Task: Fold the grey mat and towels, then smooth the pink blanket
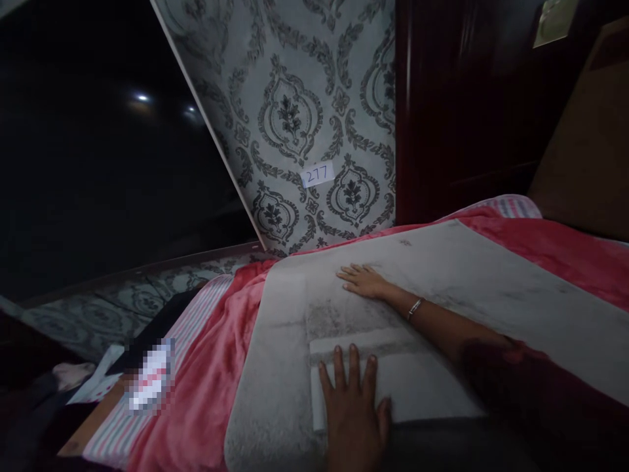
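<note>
A pale grey plush mat (280,334) with rounded corners lies spread over a red blanket (216,380). On it sits a folded piece of similar light grey cloth (417,387) in flat layers; I cannot tell whether it is part of the mat. My left hand (351,406) rests palm down at the left end of the folded cloth, fingers spread. Farther back, my right hand (366,282), with a silver bracelet (415,308) on its wrist, lies flat on the mat just beyond the fold. Neither hand grips anything.
A large dark screen (108,151) leans at the left. Patterned wallpaper (289,118) with a paper label (317,174) reading 277 stands behind. A dark red door (462,111) and a brown panel (584,144) are at the right. Striped cloth (115,426) edges the left side.
</note>
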A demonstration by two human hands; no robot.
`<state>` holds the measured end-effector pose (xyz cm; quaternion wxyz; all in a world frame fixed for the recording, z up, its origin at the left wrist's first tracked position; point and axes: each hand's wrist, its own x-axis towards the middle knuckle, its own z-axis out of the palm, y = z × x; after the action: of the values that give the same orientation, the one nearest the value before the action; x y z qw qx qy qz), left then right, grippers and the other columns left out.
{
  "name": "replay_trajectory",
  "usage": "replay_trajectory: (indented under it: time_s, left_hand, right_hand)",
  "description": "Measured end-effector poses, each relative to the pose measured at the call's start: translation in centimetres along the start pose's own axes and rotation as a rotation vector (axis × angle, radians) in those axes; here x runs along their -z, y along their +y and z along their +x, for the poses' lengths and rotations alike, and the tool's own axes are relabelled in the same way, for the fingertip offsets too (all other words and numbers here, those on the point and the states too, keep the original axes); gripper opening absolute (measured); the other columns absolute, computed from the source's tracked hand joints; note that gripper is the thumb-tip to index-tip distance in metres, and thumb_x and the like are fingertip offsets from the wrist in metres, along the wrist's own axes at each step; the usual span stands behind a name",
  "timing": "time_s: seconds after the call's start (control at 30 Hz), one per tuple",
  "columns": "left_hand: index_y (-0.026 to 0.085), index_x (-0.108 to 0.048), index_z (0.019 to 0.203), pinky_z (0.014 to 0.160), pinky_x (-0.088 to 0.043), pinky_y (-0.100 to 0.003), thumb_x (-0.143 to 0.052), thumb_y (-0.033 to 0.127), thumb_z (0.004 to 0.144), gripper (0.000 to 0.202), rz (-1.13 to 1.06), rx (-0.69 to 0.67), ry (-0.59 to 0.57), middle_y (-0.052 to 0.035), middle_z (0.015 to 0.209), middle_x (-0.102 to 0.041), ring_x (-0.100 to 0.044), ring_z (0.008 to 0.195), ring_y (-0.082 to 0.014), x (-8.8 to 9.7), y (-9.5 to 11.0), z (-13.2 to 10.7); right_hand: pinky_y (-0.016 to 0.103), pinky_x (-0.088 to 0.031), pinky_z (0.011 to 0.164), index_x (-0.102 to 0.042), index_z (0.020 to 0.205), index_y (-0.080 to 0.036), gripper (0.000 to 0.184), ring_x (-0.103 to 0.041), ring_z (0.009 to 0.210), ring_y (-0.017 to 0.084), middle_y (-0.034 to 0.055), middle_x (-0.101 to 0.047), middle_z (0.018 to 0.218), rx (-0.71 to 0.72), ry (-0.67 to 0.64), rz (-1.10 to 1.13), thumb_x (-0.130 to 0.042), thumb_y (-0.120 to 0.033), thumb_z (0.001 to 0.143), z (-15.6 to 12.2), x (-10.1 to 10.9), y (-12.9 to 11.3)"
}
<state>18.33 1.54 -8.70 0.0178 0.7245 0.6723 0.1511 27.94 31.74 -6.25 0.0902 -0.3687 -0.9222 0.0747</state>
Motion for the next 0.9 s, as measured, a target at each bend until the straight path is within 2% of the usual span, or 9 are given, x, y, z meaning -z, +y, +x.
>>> replay_trajectory:
  time_s: [0.1,0.23,0.37,0.47,0.57,0.67,0.73,0.8,0.9]
  left_hand:
    - [0.042,-0.033,0.151,0.112,-0.021,-0.080,-0.047,0.058,0.092,0.063,0.017,-0.002,0.001,-0.0047,0.163,-0.024,-0.019,0.149,-0.0434,-0.1,0.0,-0.1]
    - [0.043,-0.030,0.153,0.112,-0.021,-0.080,-0.050,0.055,0.092,0.065,0.033,-0.005,-0.002,-0.0030,0.164,-0.022,-0.018,0.150,-0.0428,-0.1,0.1,-0.3]
    - [0.040,-0.032,0.153,0.113,-0.020,-0.079,-0.043,0.056,0.094,0.062,0.020,-0.004,0.012,-0.0049,0.163,-0.024,-0.017,0.150,-0.0416,0.3,0.4,-0.3]
    - [0.036,-0.037,0.152,0.112,-0.023,-0.079,-0.044,0.056,0.094,0.061,0.041,-0.028,0.044,-0.0067,0.162,-0.028,-0.021,0.150,-0.0420,0.6,0.5,-0.4]
    - [0.034,-0.045,0.148,0.114,-0.030,-0.072,-0.046,0.051,0.096,0.055,0.067,-0.069,0.150,-0.0056,0.160,-0.034,-0.030,0.148,-0.0368,0.5,0.1,-1.1]
    - [0.037,-0.049,0.144,0.116,-0.029,-0.069,-0.050,0.048,0.095,0.050,0.112,-0.076,0.307,-0.0023,0.158,-0.040,-0.035,0.146,-0.0323,-0.1,-0.8,-2.3]
    - [0.039,-0.047,0.145,0.113,-0.031,-0.070,-0.055,0.052,0.092,0.055,0.164,-0.088,0.364,-0.0023,0.157,-0.042,-0.036,0.145,-0.0340,-0.8,-1.3,-3.0]
    - [0.039,-0.046,0.146,0.109,-0.037,-0.068,-0.060,0.054,0.088,0.062,0.218,-0.108,0.379,-0.0036,0.156,-0.043,-0.038,0.143,-0.0358,-1.6,-1.7,-3.3]
    - [0.039,-0.045,0.147,0.106,-0.039,-0.066,-0.065,0.049,0.084,0.066,0.270,-0.113,0.384,-0.0044,0.156,-0.043,-0.039,0.141,-0.0371,-2.6,-2.0,-3.4]
  right_hand:
    - [0.056,-0.023,0.118,-0.037,0.155,-0.034,0.061,-0.028,0.148,0.030,0.0037,-0.035,0.159,-0.079,-0.001,-0.005,-0.030,-0.056,0.098,1.1,-0.1,0.6]
    - [0.056,-0.024,0.117,-0.039,0.154,-0.034,0.060,-0.032,0.146,0.029,0.0048,-0.039,0.157,-0.108,0.008,-0.006,-0.028,-0.055,0.098,1.3,-0.4,0.9]
    - [0.056,-0.021,0.118,-0.034,0.156,-0.030,0.061,-0.026,0.149,0.029,0.0060,-0.032,0.161,-0.134,-0.026,-0.006,-0.027,-0.052,0.100,1.0,0.5,0.5]
    - [0.060,-0.019,0.117,-0.031,0.157,-0.030,0.060,-0.019,0.150,0.032,0.0066,-0.023,0.164,-0.144,-0.041,-0.037,-0.027,-0.050,0.101,0.7,1.8,-1.3]
    - [0.064,-0.016,0.116,-0.033,0.156,-0.033,0.057,-0.013,0.152,0.032,0.0056,-0.018,0.165,0.041,-0.013,-0.051,-0.029,-0.048,0.102,-0.5,1.9,-4.6]
    - [0.064,-0.014,0.116,-0.036,0.154,-0.035,0.055,-0.013,0.152,0.031,0.0053,-0.021,0.164,0.365,-0.056,-0.008,-0.033,-0.049,0.101,-2.4,0.6,-8.1]
    - [0.062,-0.012,0.117,-0.037,0.154,-0.036,0.055,-0.014,0.152,0.030,0.0042,-0.024,0.164,0.506,-0.092,0.034,-0.036,-0.052,0.101,-3.2,-0.5,-9.6]
    - [0.060,-0.011,0.119,-0.038,0.153,-0.036,0.055,-0.015,0.152,0.028,0.0033,-0.026,0.163,0.532,-0.110,0.052,-0.035,-0.053,0.101,-2.9,-1.1,-10.2]
    - [0.058,-0.012,0.119,-0.040,0.153,-0.034,0.056,-0.018,0.151,0.028,0.0042,-0.027,0.163,0.430,-0.135,0.033,-0.034,-0.053,0.101,-0.4,-1.2,-9.7]
